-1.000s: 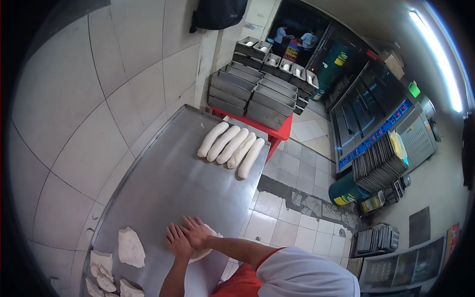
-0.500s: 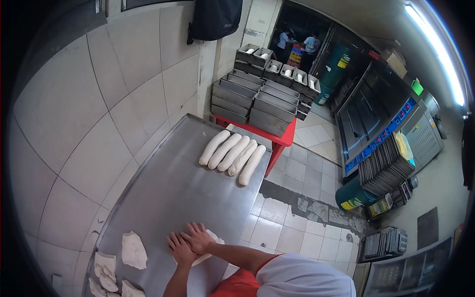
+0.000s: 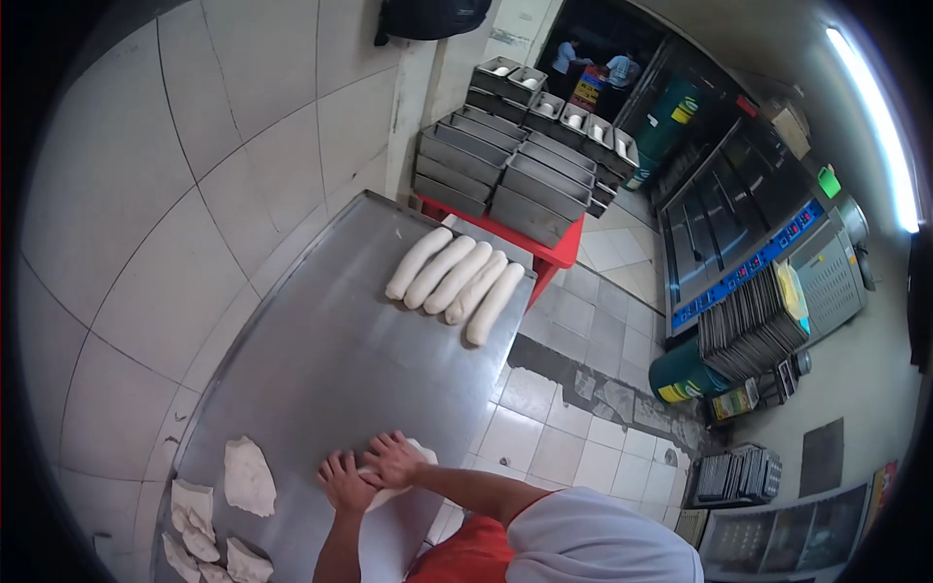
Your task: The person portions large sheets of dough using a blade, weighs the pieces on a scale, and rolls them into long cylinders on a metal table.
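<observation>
A piece of pale dough (image 3: 424,452) lies on the steel table under both my hands. My left hand (image 3: 345,481) rests on its left part with fingers spread and pointing away from me. Beside it, my right hand (image 3: 394,459) presses on the dough, also with its fingers apart. Much of the dough is hidden under the palms. To the left lie a flat, ragged piece of dough (image 3: 250,476) and several smaller chunks (image 3: 192,505). Toward the far end, several rolled dough logs (image 3: 451,277) lie side by side.
The steel table (image 3: 321,340) runs along a tiled wall (image 3: 262,194). Past its far end, a red table (image 3: 559,255) carries stacked metal loaf pans (image 3: 539,199). A deck oven (image 3: 729,214) and stacked trays (image 3: 753,321) stand on the right. Two people are in the far doorway.
My hands, stacked over each other before, have moved apart and now sit side by side on the dough. The view has shifted slightly. The dough logs and loose pieces lie as before.
</observation>
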Available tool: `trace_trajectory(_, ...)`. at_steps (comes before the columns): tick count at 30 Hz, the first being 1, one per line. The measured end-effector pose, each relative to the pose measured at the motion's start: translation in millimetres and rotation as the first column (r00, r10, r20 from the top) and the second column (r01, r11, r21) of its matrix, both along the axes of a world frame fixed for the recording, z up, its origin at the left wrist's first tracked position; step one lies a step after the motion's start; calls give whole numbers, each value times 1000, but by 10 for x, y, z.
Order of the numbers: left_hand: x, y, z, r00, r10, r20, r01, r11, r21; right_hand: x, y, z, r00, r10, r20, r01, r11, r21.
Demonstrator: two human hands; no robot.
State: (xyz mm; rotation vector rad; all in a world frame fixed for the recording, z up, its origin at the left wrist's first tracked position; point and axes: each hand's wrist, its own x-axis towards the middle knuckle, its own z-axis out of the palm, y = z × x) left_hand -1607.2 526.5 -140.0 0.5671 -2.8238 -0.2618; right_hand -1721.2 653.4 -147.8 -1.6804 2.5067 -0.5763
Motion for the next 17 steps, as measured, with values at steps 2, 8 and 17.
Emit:
trace_trajectory(2,110,97,65,994,44,-103,-52,996,-73,56,105,-2,1000,-3,-7,3,1000,22)
trace_trajectory(8,527,6,40,937,-201,286,101,939,329,80,570,115,972,123,198,-181,934,308)
trace_trajectory(17,323,-58,-302,987,-137,82,131,988,79,-91,557,-129,975,220,42,-224,954,200)
